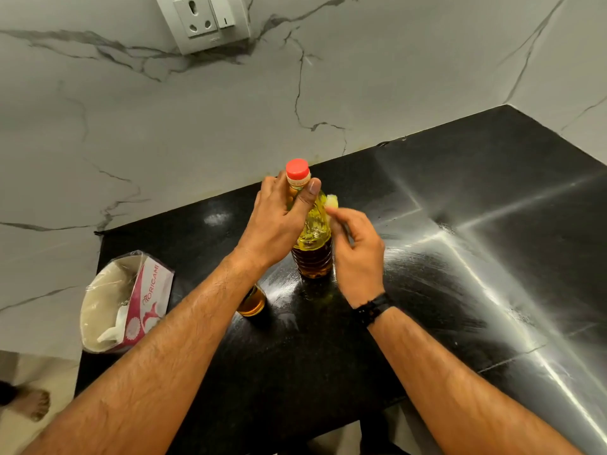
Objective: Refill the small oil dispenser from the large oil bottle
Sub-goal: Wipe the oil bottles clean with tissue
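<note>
The tall clear plastic oil bottle (312,238) with its red screw cap (297,169) stands upright on the black counter (460,257), gripped at the neck by the left hand (279,221), apparently for steadiness. A small pale scrap (331,201) is pinched by the right hand (356,254) at the bottle's 3 o'clock. The small amber-filled glass dispenser (253,302) sits at 7 o'clock, half hidden under the left forearm.

Grey-veined marble wall (197,133), white socket plate (203,21), glossy black counter (476,224), pale floor (39,435) lower left.

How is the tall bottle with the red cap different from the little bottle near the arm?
The tall clear plastic oil bottle with the red cap stands in full view, while the small glass oil dispenser is half hidden behind the left forearm. The left hand grips the tall bottle's neck; nothing holds the small dispenser. The tall bottle is capped; the dispenser's top is hidden. Both hold golden oil and stand on the black counter.
</note>
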